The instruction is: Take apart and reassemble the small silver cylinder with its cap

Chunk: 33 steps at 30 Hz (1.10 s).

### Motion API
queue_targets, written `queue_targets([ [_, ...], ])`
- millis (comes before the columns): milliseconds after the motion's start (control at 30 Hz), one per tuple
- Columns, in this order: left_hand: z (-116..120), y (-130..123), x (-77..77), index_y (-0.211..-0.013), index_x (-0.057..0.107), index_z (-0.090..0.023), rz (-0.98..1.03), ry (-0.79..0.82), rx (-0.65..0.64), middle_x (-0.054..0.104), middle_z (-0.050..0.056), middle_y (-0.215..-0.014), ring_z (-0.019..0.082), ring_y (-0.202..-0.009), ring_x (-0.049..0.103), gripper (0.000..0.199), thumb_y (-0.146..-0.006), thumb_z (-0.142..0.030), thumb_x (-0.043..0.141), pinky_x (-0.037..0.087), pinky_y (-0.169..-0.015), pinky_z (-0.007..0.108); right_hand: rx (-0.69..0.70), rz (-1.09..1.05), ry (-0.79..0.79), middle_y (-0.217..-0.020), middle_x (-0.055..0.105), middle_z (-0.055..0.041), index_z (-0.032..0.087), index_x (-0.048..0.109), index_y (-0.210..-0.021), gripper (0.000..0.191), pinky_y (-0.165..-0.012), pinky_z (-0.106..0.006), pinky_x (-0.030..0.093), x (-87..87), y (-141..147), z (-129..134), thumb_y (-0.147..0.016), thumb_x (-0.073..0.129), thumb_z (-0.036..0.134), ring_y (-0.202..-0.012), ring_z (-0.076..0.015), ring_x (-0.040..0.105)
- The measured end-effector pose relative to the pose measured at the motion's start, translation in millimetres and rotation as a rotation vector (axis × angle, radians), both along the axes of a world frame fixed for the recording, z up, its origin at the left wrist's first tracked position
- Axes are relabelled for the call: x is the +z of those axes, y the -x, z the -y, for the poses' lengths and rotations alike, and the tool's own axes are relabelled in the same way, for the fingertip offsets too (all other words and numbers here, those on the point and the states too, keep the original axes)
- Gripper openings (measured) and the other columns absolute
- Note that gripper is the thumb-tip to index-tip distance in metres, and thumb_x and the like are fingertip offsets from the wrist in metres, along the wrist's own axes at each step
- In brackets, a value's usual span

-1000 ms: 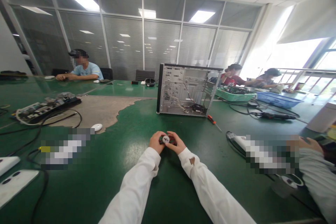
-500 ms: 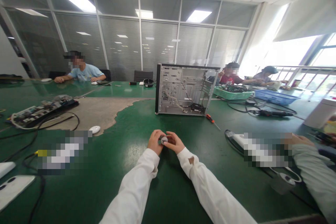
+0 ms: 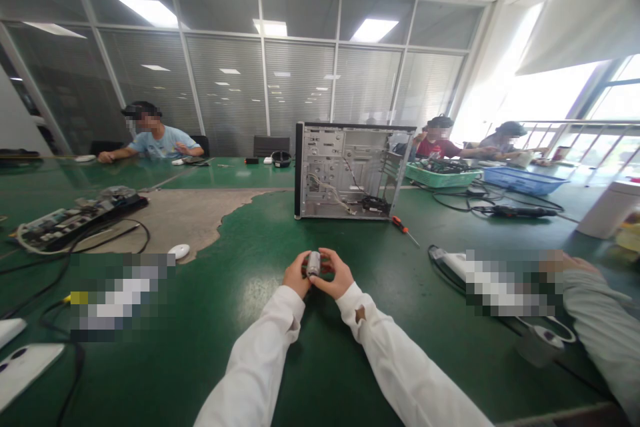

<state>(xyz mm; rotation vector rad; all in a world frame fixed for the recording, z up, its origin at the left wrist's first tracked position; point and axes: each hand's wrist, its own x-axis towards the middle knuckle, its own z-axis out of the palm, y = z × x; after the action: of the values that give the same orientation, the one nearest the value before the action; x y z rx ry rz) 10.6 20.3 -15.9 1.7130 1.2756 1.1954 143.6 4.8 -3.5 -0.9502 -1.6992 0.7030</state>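
Note:
My left hand [image 3: 296, 275] and my right hand [image 3: 335, 273] meet over the green table [image 3: 260, 347], both closed around a small dark part with a pale round cap [image 3: 313, 263]. The cap stands up between my fingertips. Both arms are in white sleeves. Behind my hands an open grey computer case [image 3: 346, 171] stands upright with loose wires and a small fan inside. A red-handled screwdriver [image 3: 403, 227] lies just right of the case.
A circuit board with cables [image 3: 70, 217] and a white mouse [image 3: 179, 251] lie at left. A co-worker's hand [image 3: 575, 265] rests at right by a power strip. Green basket [image 3: 440, 177], blue basket [image 3: 523, 182], black power tool [image 3: 515, 211] and three seated people are beyond.
The part has turned in my hands, so its pale cap now stands more upright. My hands stay together at the same spot. The view has shifted slightly.

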Motion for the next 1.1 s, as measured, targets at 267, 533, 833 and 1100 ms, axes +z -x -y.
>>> queue_targets([
  [267,-3.6,-0.1,6.8,-0.095,0.052,-0.012,0.407,0.293,-0.072,0.062,0.005,-0.081,0.013,-0.070,0.058,0.041,-0.057,0.001,0.045,0.047,-0.060,0.023,-0.046,0.211,-0.247,-0.111,0.042,-0.0087,0.021,0.036,-0.112,0.066,-0.073,-0.031,0.046,13.3,-4.6,6.5,-0.052,0.060,0.019,-0.091,-0.0198,0.049],
  [533,-0.1,-0.8,12.1,-0.079,0.053,-0.013,0.697,0.427,-0.059,0.059,0.002,-0.064,0.012,-0.056,0.057,0.021,-0.066,-0.030,0.054,0.046,-0.050,0.023,-0.020,0.328,-0.369,-0.116,0.040,-0.0099,0.019,0.034,-0.116,0.065,-0.089,-0.037,0.036,12.9,-6.1,7.5,-0.055,0.055,0.016,-0.109,-0.0222,0.037],
  [833,-0.6,-1.6,11.5,-0.078,0.051,-0.013,0.751,0.388,-0.168,0.060,0.002,-0.061,0.014,-0.055,0.058,0.038,-0.053,-0.036,0.068,0.045,-0.049,0.023,-0.036,0.309,-0.372,-0.120,0.037,-0.0109,0.020,0.030,-0.120,0.068,-0.082,-0.036,0.042,10.8,-5.9,6.3,-0.057,0.057,0.018,-0.097,-0.0208,0.047],
  [1100,-0.1,4.2,15.9,-0.081,0.050,-0.013,0.906,0.433,-0.161,0.064,0.007,-0.072,0.016,-0.062,0.060,0.032,-0.060,-0.031,0.065,0.044,-0.051,0.022,-0.185,0.178,-0.334,-0.085,0.055,-0.0054,0.018,0.046,-0.100,0.046,-0.062,-0.029,0.046,3.0,-6.1,-4.5,-0.058,0.062,0.027,-0.066,-0.0141,0.053],
])
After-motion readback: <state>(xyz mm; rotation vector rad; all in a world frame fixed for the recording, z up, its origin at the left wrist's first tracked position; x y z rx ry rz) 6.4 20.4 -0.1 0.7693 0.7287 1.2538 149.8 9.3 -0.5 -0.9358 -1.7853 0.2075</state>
